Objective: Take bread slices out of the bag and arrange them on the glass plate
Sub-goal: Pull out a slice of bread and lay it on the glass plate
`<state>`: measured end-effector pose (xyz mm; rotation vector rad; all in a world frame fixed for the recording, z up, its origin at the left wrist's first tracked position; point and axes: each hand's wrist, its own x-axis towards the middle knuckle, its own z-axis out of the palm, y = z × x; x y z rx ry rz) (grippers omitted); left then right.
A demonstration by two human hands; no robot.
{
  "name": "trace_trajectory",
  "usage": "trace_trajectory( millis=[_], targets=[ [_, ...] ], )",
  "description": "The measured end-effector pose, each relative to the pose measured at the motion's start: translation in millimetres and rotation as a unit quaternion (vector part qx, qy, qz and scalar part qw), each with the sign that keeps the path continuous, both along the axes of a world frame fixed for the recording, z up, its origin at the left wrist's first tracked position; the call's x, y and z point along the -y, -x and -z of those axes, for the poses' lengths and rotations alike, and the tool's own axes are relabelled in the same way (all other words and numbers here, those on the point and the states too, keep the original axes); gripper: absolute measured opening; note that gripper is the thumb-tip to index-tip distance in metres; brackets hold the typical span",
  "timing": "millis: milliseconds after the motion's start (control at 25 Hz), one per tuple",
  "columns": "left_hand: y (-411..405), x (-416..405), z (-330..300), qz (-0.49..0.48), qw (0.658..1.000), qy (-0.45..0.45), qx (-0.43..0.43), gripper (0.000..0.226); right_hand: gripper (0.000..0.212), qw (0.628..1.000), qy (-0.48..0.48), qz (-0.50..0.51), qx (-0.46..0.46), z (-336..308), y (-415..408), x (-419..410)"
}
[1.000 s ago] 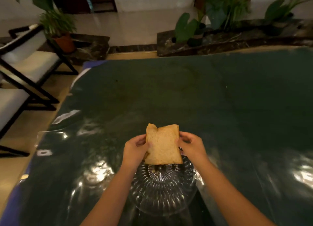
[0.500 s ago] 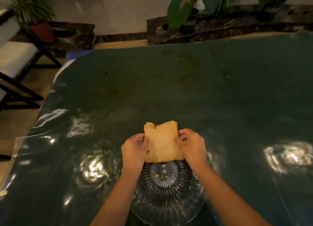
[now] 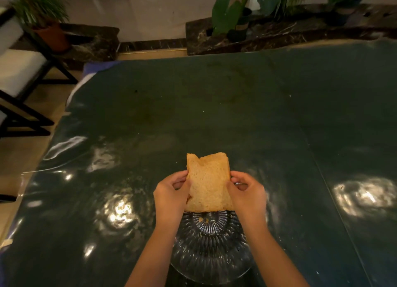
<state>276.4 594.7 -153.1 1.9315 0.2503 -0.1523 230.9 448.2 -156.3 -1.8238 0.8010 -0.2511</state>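
A tan bread slice (image 3: 207, 182) with a ragged top edge is held up between both hands over the far rim of the ribbed glass plate (image 3: 211, 252). My left hand (image 3: 170, 195) grips its left edge and my right hand (image 3: 247, 195) grips its right edge. A few crumbs lie near the plate's centre. The plate sits on the dark green table close to me. No bread bag is in view.
The dark green glossy table (image 3: 214, 114) stretches far ahead and to both sides. A black-framed chair with white cushions (image 3: 19, 71) stands at the left. Potted plants (image 3: 227, 18) line a dark stone ledge beyond the table.
The view has tilted down slightly, so the plate shows more fully. Both hands keep the same grip on the slice, which stays over the plate's far rim.
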Motion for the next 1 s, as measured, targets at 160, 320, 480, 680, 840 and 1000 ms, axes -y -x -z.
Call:
trace_trajectory(
  millis=[160, 320, 480, 680, 840, 1000],
  targets=[
    [9.8, -4.7, 4.6, 0.012, 1.000, -0.007, -0.010, 0.024, 0.021, 1.000, -0.014, -0.010, -0.013, 5.1, 16.0, 0.1],
    [19.2, -4.1, 14.3, 0.015, 0.999, -0.025, -0.013, 0.023, 0.020, 0.998, 0.004, -0.027, -0.048, 13.0, 21.3, 3.5],
    [24.4, -2.8, 20.3, 0.005, 0.995, -0.091, 0.026, 0.024, 0.021, 0.995, 0.053, -0.052, -0.067, 19.3, 24.1, 3.7],
    [22.0, -4.3, 24.7, 0.004, 0.996, -0.084, -0.034, 0.028, 0.027, 0.992, 0.046, -0.100, -0.059, 20.6, 19.8, 3.3],
    [23.5, -5.4, 27.6, 0.006, 0.996, -0.073, -0.041, 0.028, 0.026, 0.992, 0.045, -0.110, -0.049, 21.7, 22.1, 2.3],
    [23.7, -7.8, 18.9, 0.018, 0.996, -0.086, -0.032, 0.023, 0.028, 0.991, 0.033, -0.116, -0.054, 15.1, 22.8, 9.0]
  ],
)
